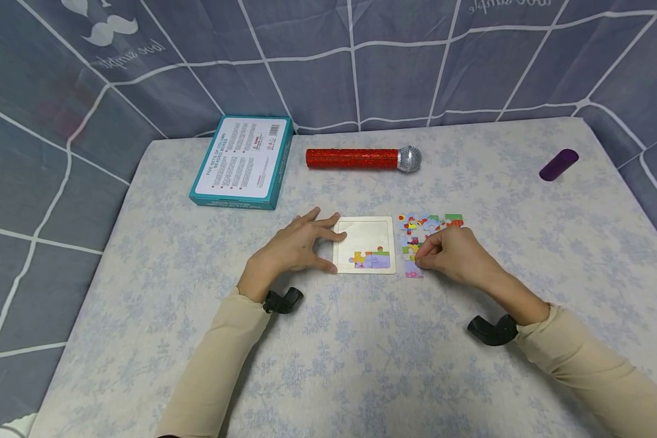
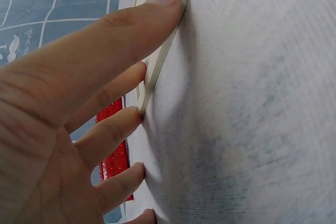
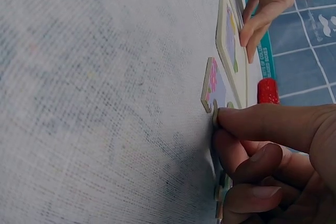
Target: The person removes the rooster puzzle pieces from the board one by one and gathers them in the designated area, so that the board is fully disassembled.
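Note:
A square, pale puzzle tray [image 1: 356, 228] lies on the table, with several joined puzzle pieces [image 1: 376, 260] in its lower right part. My left hand [image 1: 298, 243] is spread at the tray's left side; its thumb touches the lower left corner and a fingertip rests on the rim. Right of the tray, loose pieces [image 1: 410, 226] with coloured pictures lie close together. Over them, my right hand [image 1: 460, 255] pinches a small puzzle piece [image 3: 215, 114] between thumb and index finger, mostly hidden by them. Beside it lies a lilac piece with pink flowers [image 3: 212, 83].
A teal-and-white box [image 1: 241, 161] lies at the back left. A red glittery microphone [image 1: 353, 159] lies behind the tray, and a purple cylinder [image 1: 559, 165] at the back right. A grey-blue curtain [image 1: 394, 79] with white lines hangs behind the patterned tabletop [image 1: 361, 353].

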`<act>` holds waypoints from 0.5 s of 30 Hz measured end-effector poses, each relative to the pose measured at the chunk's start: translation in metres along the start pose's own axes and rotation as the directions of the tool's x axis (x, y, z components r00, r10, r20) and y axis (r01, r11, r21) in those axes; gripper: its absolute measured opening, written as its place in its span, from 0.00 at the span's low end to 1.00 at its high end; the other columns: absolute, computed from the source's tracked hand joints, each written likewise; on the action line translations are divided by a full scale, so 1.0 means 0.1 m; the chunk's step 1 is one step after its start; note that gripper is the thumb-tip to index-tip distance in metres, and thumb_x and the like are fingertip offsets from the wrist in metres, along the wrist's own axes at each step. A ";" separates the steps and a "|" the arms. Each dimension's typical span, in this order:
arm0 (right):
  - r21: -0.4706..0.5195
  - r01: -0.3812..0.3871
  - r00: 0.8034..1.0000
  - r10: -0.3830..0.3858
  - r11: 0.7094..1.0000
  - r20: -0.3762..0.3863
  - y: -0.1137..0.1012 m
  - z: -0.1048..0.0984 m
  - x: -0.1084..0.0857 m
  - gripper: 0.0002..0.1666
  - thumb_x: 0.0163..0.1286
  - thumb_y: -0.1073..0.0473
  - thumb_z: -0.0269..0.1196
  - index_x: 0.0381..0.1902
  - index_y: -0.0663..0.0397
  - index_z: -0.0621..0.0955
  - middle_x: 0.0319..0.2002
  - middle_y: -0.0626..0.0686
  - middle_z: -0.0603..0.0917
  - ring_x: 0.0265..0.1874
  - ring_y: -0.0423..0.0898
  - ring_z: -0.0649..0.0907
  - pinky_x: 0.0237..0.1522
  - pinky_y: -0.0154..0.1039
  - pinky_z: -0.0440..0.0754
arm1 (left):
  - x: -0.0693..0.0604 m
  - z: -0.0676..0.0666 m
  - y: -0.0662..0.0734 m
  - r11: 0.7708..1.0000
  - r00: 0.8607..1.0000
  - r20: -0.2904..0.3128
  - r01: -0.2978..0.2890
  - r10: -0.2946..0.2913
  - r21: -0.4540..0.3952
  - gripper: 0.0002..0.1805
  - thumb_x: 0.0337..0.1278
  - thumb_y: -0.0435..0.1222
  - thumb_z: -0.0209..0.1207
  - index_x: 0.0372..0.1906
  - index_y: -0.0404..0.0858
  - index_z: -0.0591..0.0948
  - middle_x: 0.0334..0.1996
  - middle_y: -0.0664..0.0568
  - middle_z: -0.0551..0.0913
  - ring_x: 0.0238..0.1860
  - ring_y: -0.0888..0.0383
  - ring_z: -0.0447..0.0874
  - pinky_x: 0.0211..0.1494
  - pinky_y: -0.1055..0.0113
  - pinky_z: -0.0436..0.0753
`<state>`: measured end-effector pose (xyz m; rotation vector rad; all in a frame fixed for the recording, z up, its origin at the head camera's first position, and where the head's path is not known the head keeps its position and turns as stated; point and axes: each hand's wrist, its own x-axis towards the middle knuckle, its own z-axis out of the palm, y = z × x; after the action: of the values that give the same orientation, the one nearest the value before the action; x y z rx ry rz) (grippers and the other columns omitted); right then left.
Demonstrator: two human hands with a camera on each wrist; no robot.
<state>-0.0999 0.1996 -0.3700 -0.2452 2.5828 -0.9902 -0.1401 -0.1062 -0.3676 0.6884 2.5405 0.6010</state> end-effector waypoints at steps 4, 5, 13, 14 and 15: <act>0.001 0.018 1.000 -0.018 1.000 -0.011 -0.02 -0.01 -0.01 0.03 0.59 0.63 0.68 0.29 0.52 0.89 0.23 0.43 0.85 0.30 0.44 0.77 0.31 0.37 0.73 | 0.00 0.00 0.00 1.000 1.000 0.000 -0.003 0.003 0.004 0.40 0.38 0.44 0.78 0.64 0.47 0.78 0.75 0.56 0.58 0.78 0.46 0.39 0.77 0.46 0.43; 0.003 0.025 1.000 -0.025 1.000 -0.018 -0.02 -0.02 -0.01 0.03 0.59 0.63 0.68 0.29 0.52 0.88 0.24 0.43 0.85 0.30 0.44 0.77 0.31 0.37 0.73 | 0.00 0.00 0.00 1.000 1.000 0.000 -0.002 0.002 0.005 0.40 0.38 0.44 0.78 0.64 0.47 0.78 0.75 0.56 0.58 0.78 0.46 0.39 0.77 0.46 0.43; 0.059 0.132 0.991 -0.130 0.989 -0.043 -0.14 0.06 0.08 0.03 0.60 0.65 0.67 0.31 0.54 0.87 0.22 0.46 0.82 0.24 0.44 0.76 0.28 0.33 0.73 | 0.01 0.01 0.00 1.000 1.000 0.001 0.005 -0.005 0.012 0.40 0.38 0.44 0.78 0.64 0.48 0.78 0.75 0.57 0.58 0.78 0.47 0.39 0.77 0.48 0.43; 0.055 0.149 0.988 -0.146 0.987 -0.045 -0.17 0.08 0.09 0.04 0.59 0.66 0.67 0.31 0.54 0.88 0.21 0.46 0.81 0.23 0.43 0.76 0.27 0.33 0.72 | 0.01 0.01 0.00 1.000 1.000 0.001 0.007 -0.007 0.011 0.40 0.38 0.45 0.78 0.64 0.48 0.78 0.75 0.57 0.58 0.78 0.47 0.39 0.77 0.48 0.43; 0.050 0.164 0.986 -0.162 0.985 -0.046 -0.19 0.10 0.11 0.05 0.59 0.67 0.66 0.31 0.54 0.88 0.21 0.46 0.81 0.22 0.43 0.75 0.26 0.33 0.72 | 0.01 0.01 0.00 1.000 1.000 0.001 0.008 -0.008 0.011 0.40 0.38 0.45 0.78 0.64 0.48 0.78 0.75 0.57 0.58 0.78 0.47 0.39 0.77 0.48 0.43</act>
<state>-0.1058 0.1762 -0.3673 -0.4325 2.6027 -1.1310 -0.1407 -0.1057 -0.3686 0.6821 2.5464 0.5839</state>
